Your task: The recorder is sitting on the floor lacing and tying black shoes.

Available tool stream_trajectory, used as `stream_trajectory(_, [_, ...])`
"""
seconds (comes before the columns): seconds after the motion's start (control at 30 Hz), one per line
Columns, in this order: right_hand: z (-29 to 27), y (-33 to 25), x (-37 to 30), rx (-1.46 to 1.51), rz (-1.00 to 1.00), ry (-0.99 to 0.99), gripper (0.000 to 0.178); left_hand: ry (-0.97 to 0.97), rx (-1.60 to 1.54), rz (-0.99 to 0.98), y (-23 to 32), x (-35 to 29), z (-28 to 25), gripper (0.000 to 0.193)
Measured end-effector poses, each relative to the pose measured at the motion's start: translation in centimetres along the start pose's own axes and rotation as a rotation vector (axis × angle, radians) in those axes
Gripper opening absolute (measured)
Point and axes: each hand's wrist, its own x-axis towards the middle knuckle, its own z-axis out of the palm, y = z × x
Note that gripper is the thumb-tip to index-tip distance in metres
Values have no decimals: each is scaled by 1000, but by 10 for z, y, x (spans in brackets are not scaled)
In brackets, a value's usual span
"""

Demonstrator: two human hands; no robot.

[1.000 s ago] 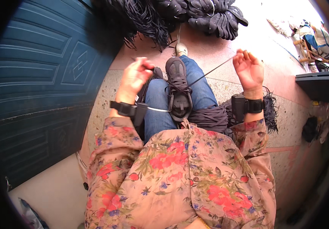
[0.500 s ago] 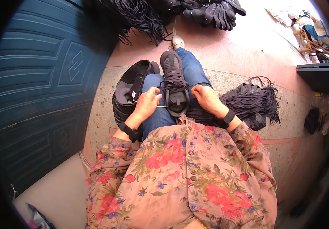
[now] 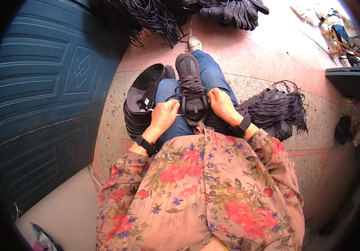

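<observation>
Speckled and pink floor (image 3: 247, 50) spreads beyond a blue panelled door (image 3: 42, 79) in the head view, with dark shoe parts (image 3: 230, 16) heaped at the top. Between the person's jeans-clad legs (image 3: 215, 69) sits a dark shoe (image 3: 188, 67), toe pointing away, its laces (image 3: 193, 87) crossed over the tongue. Left hand (image 3: 165, 113) and right hand (image 3: 222, 103) flank its opening, fingertips of each pinched together on lace, while a bundle of dark strands (image 3: 278, 104) lies right of the legs.
</observation>
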Motion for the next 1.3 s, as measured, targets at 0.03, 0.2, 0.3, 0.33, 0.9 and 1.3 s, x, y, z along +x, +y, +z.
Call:
stream_trajectory(0.03, [2, 0, 0, 16, 19, 18, 20, -16, 19, -27, 1, 0, -1, 20])
stream_trajectory(0.2, [2, -7, -1, -25, -17, -47, 19, 4, 64, -22, -2, -1, 3, 19])
stream_trajectory(0.3, [-6, -16, -4, -159, -147, -94, 19, 6, 117, 27, 3, -1, 2, 18])
stream_trajectory(0.33, [-9, -18, -5, -204, -203, -94, 18, -22, 196, 57, 7, 0, 1, 18])
stream_trajectory(0.9, [-16, -33, -17, -341, -288, 20, 21, 303, 346, 311, 17, -3, 19, 16])
stream_trajectory(1.3, [-16, -43, -6, -817, -705, -8, 4, 226, 630, 538, 26, 9, 12, 5])
